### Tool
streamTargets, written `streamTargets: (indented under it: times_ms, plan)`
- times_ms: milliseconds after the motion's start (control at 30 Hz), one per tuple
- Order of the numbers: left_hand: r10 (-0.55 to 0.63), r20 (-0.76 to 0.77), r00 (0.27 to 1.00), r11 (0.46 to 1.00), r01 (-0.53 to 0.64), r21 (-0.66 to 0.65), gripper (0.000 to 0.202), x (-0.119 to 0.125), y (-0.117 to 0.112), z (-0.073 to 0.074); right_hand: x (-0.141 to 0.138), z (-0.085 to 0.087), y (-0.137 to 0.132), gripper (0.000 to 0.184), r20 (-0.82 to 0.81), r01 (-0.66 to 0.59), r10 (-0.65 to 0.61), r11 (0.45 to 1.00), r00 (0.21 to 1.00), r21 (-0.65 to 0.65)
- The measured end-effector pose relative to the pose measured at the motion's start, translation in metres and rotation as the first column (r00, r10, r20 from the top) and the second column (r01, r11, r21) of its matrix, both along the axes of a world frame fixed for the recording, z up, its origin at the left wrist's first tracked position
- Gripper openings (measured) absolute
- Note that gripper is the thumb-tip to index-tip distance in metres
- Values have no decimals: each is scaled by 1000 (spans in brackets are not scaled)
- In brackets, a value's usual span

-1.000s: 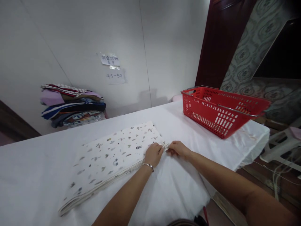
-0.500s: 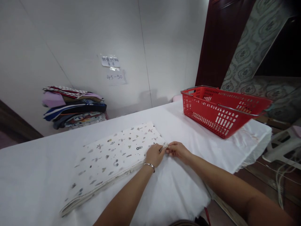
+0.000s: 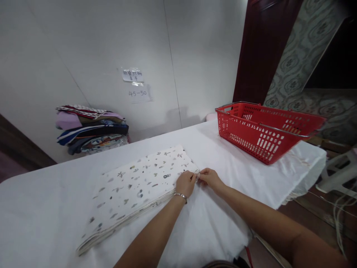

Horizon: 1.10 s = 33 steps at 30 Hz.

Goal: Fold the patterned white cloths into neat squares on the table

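A white, patterned fabric rectangle (image 3: 147, 182) is already folded. Its corner is pinched by left hand (image 3: 185, 183) and right hand (image 3: 211, 179), layers there seemingly unevened.

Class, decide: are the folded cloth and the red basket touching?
Apart: the head view shows white tablecloth lying between the folded cloth and the red basket.

white-draped table (image 3: 41, 201) | folded printed cloth (image 3: 145, 184) | red basket (image 3: 244, 132), toward right end
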State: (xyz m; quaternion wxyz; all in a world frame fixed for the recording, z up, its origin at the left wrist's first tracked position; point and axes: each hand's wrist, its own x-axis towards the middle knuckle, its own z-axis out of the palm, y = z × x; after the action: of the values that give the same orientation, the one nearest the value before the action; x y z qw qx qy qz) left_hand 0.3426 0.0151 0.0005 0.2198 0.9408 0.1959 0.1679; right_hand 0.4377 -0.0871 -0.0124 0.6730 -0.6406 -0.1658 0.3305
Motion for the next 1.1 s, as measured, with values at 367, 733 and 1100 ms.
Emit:
streamTargets:
  times_ms: [367,733,1100]
  plan:
    - [-116,25,993,968,107,228,32,-5,2,9,1,11,-4,20,-150,52,-43,997,988,57]
    - [-156,-12,988,941,152,302,29,-5,2,4,6,19,-8,20,-91,-61,65,997,994,42]
    - [-46,84,995,995,53,-79,27,-2,0,4,11,12,-5,27,-35,-98,99,995,994,38]
